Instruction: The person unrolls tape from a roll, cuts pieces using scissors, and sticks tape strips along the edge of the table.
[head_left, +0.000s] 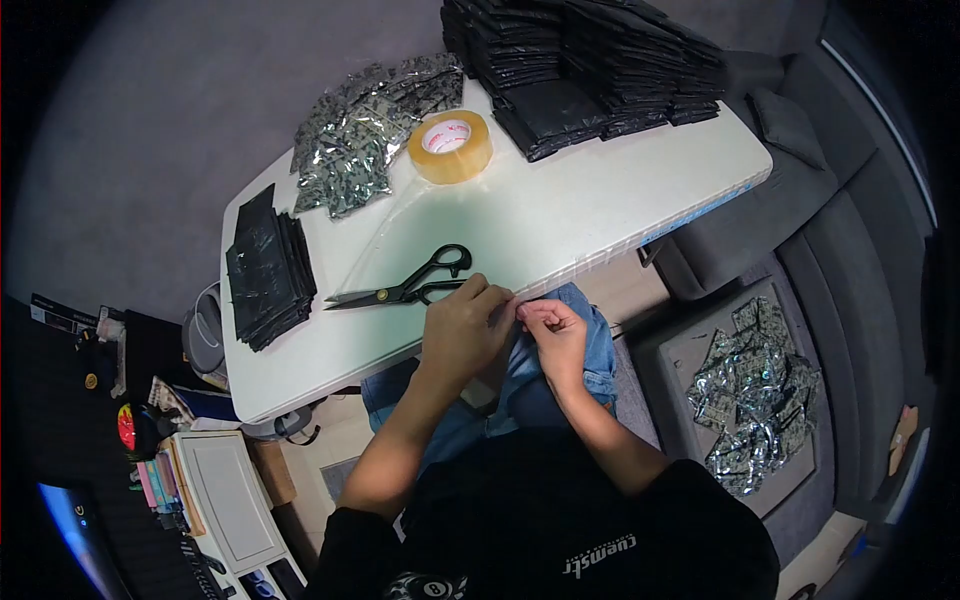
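At the near edge of the white table (560, 205), my left hand (466, 328) and my right hand (556, 338) meet with their fingertips close together. Both are closed in a pinch; whatever lies between the fingers is too small or hidden to make out. Black-handled scissors (388, 295) lie just beyond my left hand, one handle loop partly behind it. A roll of clear yellowish tape (451, 148) rests flat farther back. Along the table edge to the right of my hands, short clear strips (590, 264) seem to hang.
Stacks of folded black plastic bags (610, 85) stand at the back, with a smaller black stack (270, 275) at left. Camouflage-patterned packets in clear wrap (365, 140) lie behind the tape. More packets (755, 395) sit on a grey ottoman beside the sofa (850, 210). A white cabinet (228, 500) stands lower left.
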